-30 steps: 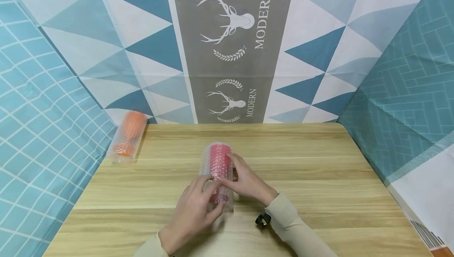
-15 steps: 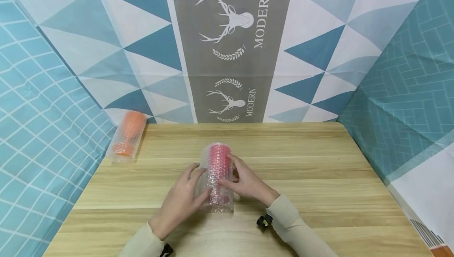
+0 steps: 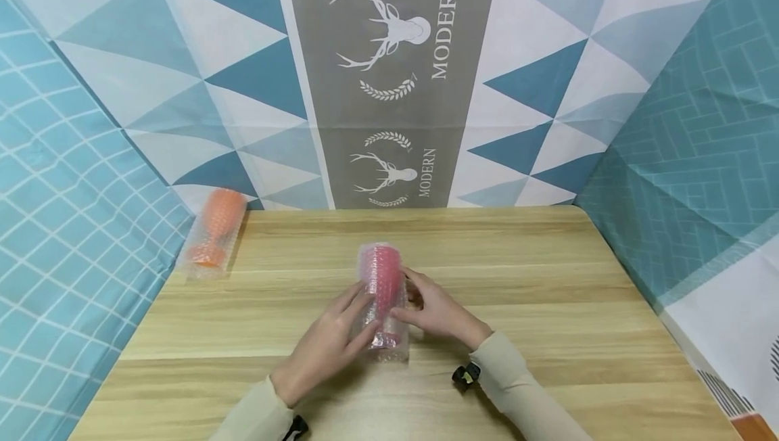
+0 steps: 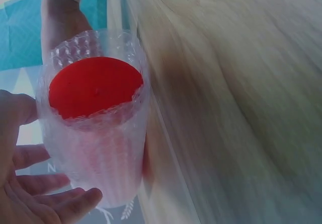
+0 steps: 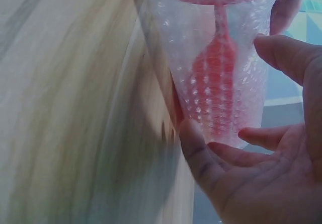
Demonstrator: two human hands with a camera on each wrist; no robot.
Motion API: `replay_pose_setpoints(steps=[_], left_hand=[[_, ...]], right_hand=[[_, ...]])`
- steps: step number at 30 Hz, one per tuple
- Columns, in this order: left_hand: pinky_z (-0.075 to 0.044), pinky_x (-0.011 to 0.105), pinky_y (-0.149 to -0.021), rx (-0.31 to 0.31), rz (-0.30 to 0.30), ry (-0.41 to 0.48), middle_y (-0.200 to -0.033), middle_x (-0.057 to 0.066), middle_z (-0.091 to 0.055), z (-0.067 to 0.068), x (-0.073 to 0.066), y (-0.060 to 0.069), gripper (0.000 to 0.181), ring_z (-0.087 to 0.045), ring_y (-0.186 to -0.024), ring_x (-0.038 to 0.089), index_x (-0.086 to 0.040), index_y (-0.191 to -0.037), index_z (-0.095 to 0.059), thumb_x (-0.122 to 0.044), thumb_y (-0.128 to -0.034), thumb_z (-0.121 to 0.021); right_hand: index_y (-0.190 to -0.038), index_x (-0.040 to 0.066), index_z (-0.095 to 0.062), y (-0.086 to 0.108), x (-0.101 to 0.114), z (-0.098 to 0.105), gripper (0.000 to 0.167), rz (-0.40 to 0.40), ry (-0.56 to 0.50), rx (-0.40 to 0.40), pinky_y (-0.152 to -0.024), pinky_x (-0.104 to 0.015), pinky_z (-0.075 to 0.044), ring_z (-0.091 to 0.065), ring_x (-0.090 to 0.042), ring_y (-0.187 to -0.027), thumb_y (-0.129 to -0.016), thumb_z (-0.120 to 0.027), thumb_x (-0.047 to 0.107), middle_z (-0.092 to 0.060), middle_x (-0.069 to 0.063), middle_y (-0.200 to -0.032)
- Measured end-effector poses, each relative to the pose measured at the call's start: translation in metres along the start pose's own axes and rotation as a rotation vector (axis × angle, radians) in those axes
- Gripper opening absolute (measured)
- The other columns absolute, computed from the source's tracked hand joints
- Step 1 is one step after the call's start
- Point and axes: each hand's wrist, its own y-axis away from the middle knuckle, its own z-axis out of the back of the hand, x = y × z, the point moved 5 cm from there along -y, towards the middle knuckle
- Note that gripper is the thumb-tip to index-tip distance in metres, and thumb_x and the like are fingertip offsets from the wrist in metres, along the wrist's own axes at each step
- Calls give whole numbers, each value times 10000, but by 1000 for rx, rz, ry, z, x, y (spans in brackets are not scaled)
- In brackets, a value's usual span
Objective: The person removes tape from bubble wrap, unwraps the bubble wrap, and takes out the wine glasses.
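Observation:
A pinkish-red goblet [image 3: 385,279], wrapped in bubble wrap [image 5: 241,98], lies on the wooden table between both hands. Its round red base [image 4: 95,87] faces the person, while its stem and ribbed bowl show through the wrap in the right wrist view. My left hand [image 3: 325,339] rests along the left side of the bundle, fingers spread and loosely bent, fingertips on the wrap. On the opposite side my right hand [image 3: 439,307] holds it, thumb over the top and fingers curled round the right side. Some right fingertips are hidden behind the bundle in the head view.
A second goblet [image 3: 219,224], orange and also in bubble wrap, lies at the table's far left edge. Patterned cloth hangs behind the table [image 3: 517,279] and on both sides. Black wrist devices [image 3: 466,377] sit near the sleeves.
My left hand lifted off the top to the left side, then came back right against the wrap. The bundle has turned and shifted slightly right, with my right hand moving along.

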Motion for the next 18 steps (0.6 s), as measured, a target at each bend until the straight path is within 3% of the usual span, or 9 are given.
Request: replay_pose_setpoints(steps=[5, 9, 15, 18], left_hand=[[-503, 477, -1076, -8, -12, 13, -1482, 251, -536, -2, -4, -1, 510, -569, -1337, 389, -9, -1368, -620, -307, -967, -721], [-502, 462, -1084, -24, -28, 17, -1476, 229, -550, -1, -6, 0, 483, -566, -1344, 373, -14, -1355, -633, -278, -961, -727], [-494, 473, -1096, -25, -81, 22, -1465, 197, -577, 1, -10, 3, 432, -566, -1340, 381, -21, -1331, -661, -229, -957, -721], [-510, 479, -1082, -19, -134, 5, -1454, 201, -588, 1, -15, 2, 394, -583, -1314, 382, -24, -1321, -672, -207, -973, -692]], right_hand=[[-1644, 137, -223, -2, -1, -4, 909, 7, -60, 38, -943, -305, -588, -664, -292, -1199, -938, -759, 340, -478, -181, -1557], [-1634, 102, -242, -2, 1, -7, 890, 20, -79, 60, -957, -328, -588, -654, -315, -1225, -938, -762, 296, -494, -188, -1543], [-1591, 45, -346, -1, 4, -7, 851, 52, 32, 88, -847, -315, -590, -643, -249, -1015, -913, -783, 318, -646, -118, -1203], [-1587, 40, -352, 2, 3, -3, 872, 42, 32, 106, -897, -361, -586, -636, -268, -1060, -896, -802, 325, -633, -137, -1262]])
